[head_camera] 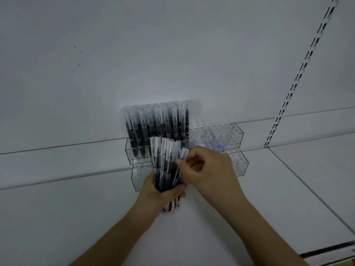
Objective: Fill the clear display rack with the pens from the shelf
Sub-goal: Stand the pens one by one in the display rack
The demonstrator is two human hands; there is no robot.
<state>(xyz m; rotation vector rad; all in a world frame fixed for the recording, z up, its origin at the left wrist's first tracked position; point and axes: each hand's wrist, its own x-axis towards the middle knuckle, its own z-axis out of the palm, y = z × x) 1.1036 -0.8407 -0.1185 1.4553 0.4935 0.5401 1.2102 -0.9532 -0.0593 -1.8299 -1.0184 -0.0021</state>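
Right now the right hand (pixel 209 167) pinches one pen (pixel 181 162) by its clear cap end, thumb and fingertips closed on it, while the left hand (pixel 163 191) is wrapped round the lower barrels of the pen bundle (pixel 165 169) just in front of the clear display rack (pixel 226 137). Pens look light, stiff and smooth, likely slippery; caps may pull off, so I'd grip the barrel instead. Rack's back-left section already holds upright pens (pixel 157 123); the cells to its right look empty.
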